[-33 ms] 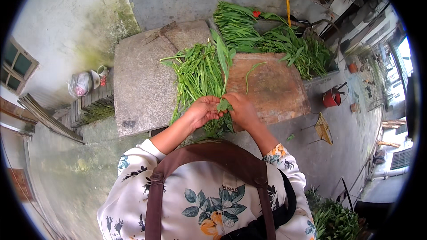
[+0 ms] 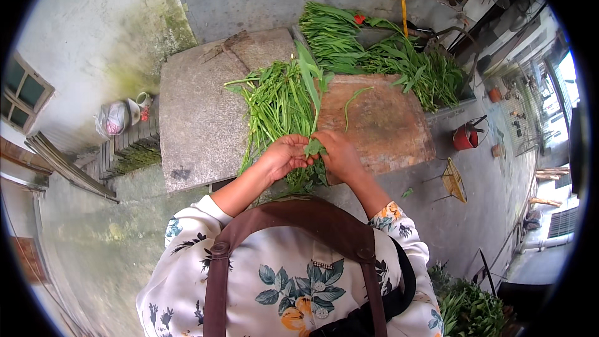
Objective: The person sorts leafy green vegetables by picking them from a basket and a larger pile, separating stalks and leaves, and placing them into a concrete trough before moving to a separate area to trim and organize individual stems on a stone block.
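My left hand (image 2: 287,158) and my right hand (image 2: 339,155) meet at the near edge of the table, fingers pinched together. Between them is a green leafy stem (image 2: 315,109), its long upper leaves pointing away from me and a small leaf (image 2: 314,147) showing at the fingertips. The fingers partly hide where each hand grips it. Just beyond and left of my hands lies a loose heap of cut green stems (image 2: 279,103). Some leaves of the heap hang down below my wrists.
A grey stone slab (image 2: 199,106) is on the left, a reddish-brown board (image 2: 387,125) on the right with one loose stem (image 2: 352,105). Leafy bundles (image 2: 334,37) are stacked behind. A red bucket (image 2: 465,136) and a yellow wicker piece (image 2: 454,181) stand at right; more greens (image 2: 471,312) lie lower right.
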The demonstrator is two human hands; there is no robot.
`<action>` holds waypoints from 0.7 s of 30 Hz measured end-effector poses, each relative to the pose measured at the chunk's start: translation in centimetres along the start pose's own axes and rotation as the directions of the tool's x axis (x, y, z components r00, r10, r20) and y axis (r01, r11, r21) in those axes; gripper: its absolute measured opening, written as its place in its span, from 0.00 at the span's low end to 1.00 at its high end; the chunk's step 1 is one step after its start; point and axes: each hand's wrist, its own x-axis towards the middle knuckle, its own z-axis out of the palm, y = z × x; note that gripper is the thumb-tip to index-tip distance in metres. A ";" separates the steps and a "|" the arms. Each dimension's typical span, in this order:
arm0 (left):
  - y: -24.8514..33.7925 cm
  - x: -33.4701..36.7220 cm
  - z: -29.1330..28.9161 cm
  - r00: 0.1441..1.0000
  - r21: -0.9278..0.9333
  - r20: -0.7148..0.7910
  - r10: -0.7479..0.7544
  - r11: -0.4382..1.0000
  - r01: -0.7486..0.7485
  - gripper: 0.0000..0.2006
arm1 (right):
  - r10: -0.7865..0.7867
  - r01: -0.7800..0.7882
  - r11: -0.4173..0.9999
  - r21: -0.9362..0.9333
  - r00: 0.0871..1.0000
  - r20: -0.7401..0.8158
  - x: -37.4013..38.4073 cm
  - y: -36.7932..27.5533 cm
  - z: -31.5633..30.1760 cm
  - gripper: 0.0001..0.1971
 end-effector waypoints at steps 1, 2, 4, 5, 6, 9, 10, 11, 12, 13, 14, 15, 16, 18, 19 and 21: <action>0.1 -0.1 0.0 1.000 0.008 0.011 -0.005 1.000 0.005 0.08 | 0.019 -0.019 1.000 0.005 1.000 0.008 0.0 0.0 0.0 0.14; -0.1 -0.1 -0.1 1.000 0.003 0.007 -0.002 1.000 0.002 0.07 | 0.038 -0.038 0.999 0.009 0.999 0.016 0.0 -0.1 0.0 0.13; -0.4 -0.1 -0.3 1.000 -0.007 -0.002 0.002 1.000 -0.002 0.07 | 0.054 -0.054 0.998 0.015 0.998 0.030 0.0 -0.2 0.0 0.12; -0.3 -0.1 -0.4 1.000 0.000 0.002 -0.001 1.000 0.001 0.06 | 0.051 -0.051 0.999 0.018 0.998 0.037 0.0 -0.3 -0.1 0.12; -0.2 -0.2 -0.5 1.000 0.007 0.006 -0.004 1.000 0.004 0.06 | 0.047 -0.048 0.999 0.021 0.998 0.043 0.0 -0.5 -0.1 0.11; -0.2 -0.2 -0.6 1.000 0.039 -0.012 0.009 0.999 -0.009 0.04 | 0.039 -0.039 0.999 -0.010 0.995 0.093 -0.2 0.1 0.4 0.09; -0.2 -0.2 -0.6 1.000 0.050 -0.025 0.020 0.999 -0.018 0.03 | 0.050 -0.043 0.998 -0.046 0.985 0.164 -0.2 0.1 0.4 0.08; -0.5 -0.1 -0.6 0.997 0.064 -0.056 0.051 0.997 -0.048 0.03 | 0.063 -0.045 0.996 -0.082 0.970 0.233 -0.2 0.1 0.2 0.07; -1.1 0.0 -0.7 0.993 0.079 -0.086 0.084 0.994 -0.077 0.03 | 0.078 -0.044 0.992 -0.119 0.950 0.301 -0.3 0.0 0.1 0.07; -1.4 0.2 -0.8 0.986 0.095 -0.117 0.116 0.990 -0.105 0.03 | 0.074 -0.014 0.988 -0.154 0.917 0.392 -0.5 -0.4 0.3 0.07; -1.5 0.3 -1.1 0.982 0.135 -0.150 0.114 0.986 -0.094 0.02 | 0.074 0.019 0.982 -0.186 0.875 0.479 -1.0 -1.1 0.7 0.07; -1.5 0.3 -1.4 0.976 0.175 -0.184 0.113 0.981 -0.081 0.02 | 0.077 0.054 0.975 -0.214 0.824 0.562 -1.1 -1.6 0.8 0.07; -1.5 0.2 -1.7 0.968 0.212 -0.221 0.116 0.975 -0.068 0.02 | 0.071 0.066 0.976 -0.209 0.807 0.587 -0.8 -2.5 -0.4 0.08; -1.0 -0.1 -1.9 0.952 0.361 -0.229 0.203 0.926 -0.111 0.02 | -0.074 0.123 0.981 -0.147 0.951 0.301 0.2 -1.4 -2.1 0.12; -0.8 -0.1 -1.8 0.944 0.432 -0.224 0.242 0.893 -0.127 0.02 | -0.135 0.153 0.980 -0.127 0.981 0.140 0.7 -1.0 -2.8 0.14; -0.7 -0.4 -0.9 0.941 0.519 -0.177 0.288 0.840 -0.159 0.04 | -0.166 0.160 0.981 -0.106 0.984 -0.057 2.1 -2.4 -4.4 0.14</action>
